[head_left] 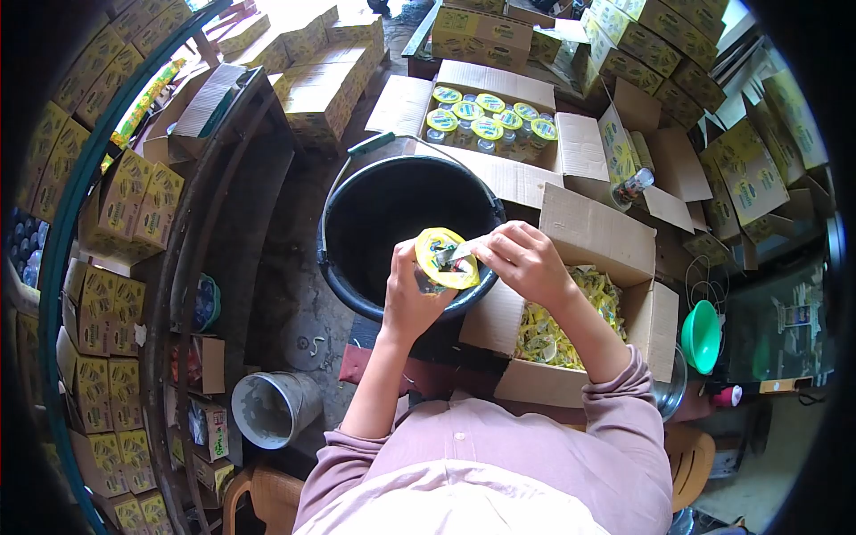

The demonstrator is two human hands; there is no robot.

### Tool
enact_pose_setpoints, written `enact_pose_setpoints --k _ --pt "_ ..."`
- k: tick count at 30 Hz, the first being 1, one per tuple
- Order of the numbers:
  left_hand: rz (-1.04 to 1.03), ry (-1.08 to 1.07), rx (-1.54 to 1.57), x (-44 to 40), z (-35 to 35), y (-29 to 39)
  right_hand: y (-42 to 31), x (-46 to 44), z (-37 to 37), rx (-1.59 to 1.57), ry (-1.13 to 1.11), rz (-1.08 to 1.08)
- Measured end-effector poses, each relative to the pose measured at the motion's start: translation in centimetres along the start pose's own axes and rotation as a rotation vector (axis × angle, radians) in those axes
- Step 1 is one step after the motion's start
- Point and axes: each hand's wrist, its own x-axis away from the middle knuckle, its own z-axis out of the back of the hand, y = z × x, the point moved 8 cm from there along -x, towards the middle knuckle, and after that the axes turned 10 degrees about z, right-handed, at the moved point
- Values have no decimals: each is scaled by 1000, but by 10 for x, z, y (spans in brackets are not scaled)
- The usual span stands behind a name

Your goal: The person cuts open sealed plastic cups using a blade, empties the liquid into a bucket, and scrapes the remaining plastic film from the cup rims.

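Observation:
Over the near rim of the black bucket (343, 267), my left hand (412, 299) is wrapped around a plastic cup with a yellow printed lid (432, 242), its top tilted up toward me. My right hand (526, 263) is closed in a pinch at the right side of the lid. A pale, silvery strip (456, 253) runs from those fingertips across the middle of the lid; its kind is unclear. Most of the cup's body is hidden by my left hand. An open carton (596, 234) of small yellow packets (571, 325) stands below my right forearm.
Beyond the bucket is an open carton (499, 165) of yellow-lidded cups (489, 127). A grey pail (276, 410) stands on the floor at left. At right are a green bowl (702, 337) and a cup lying on its side (631, 187). Stacked cartons (325, 89) surround the workspace.

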Motion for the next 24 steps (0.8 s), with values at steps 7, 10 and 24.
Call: enact_pose_setpoints --k 7,10,24 --pt "-21 10 -62 0 -3 2 -1 1 -2 -7 -6 12" --pt "-12 -6 -61 0 -3 2 -1 1 -3 -2 -3 22" --pt "99 -225 67 -21 -4 6 2 11 -5 9 74 11"
